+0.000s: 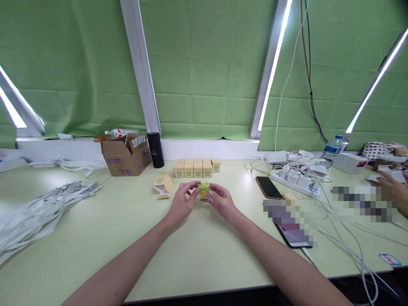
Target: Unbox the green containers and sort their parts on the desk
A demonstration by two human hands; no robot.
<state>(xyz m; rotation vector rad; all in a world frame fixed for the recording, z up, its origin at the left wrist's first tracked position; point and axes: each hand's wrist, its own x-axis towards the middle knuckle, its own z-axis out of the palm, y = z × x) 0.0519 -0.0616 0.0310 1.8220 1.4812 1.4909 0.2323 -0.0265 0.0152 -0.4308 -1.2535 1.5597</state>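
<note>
Pale-green tbl [197, 255] w/ brown carton [126, 162] back L; row of sm. kraft boxes [197, 165] back ctr; L hand [182, 202] & R hand [224, 204], fingertips pinched in; opened kraft box [163, 182] nr L hand; tiny green-topped clear container [204, 189] held btwn both hands, in front of row.

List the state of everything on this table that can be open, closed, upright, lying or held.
Small green-topped container: held in the fingers of left hand and right hand; lid seal unclear.
Single small carton: lying, end open.
Row of small cartons: standing, apparently closed.
Cardboard box: top flaps open.
Black cylinder: upright.
Blue-capped bottle: upright, capped.
Dark-screened phone: lying flat.
</note>
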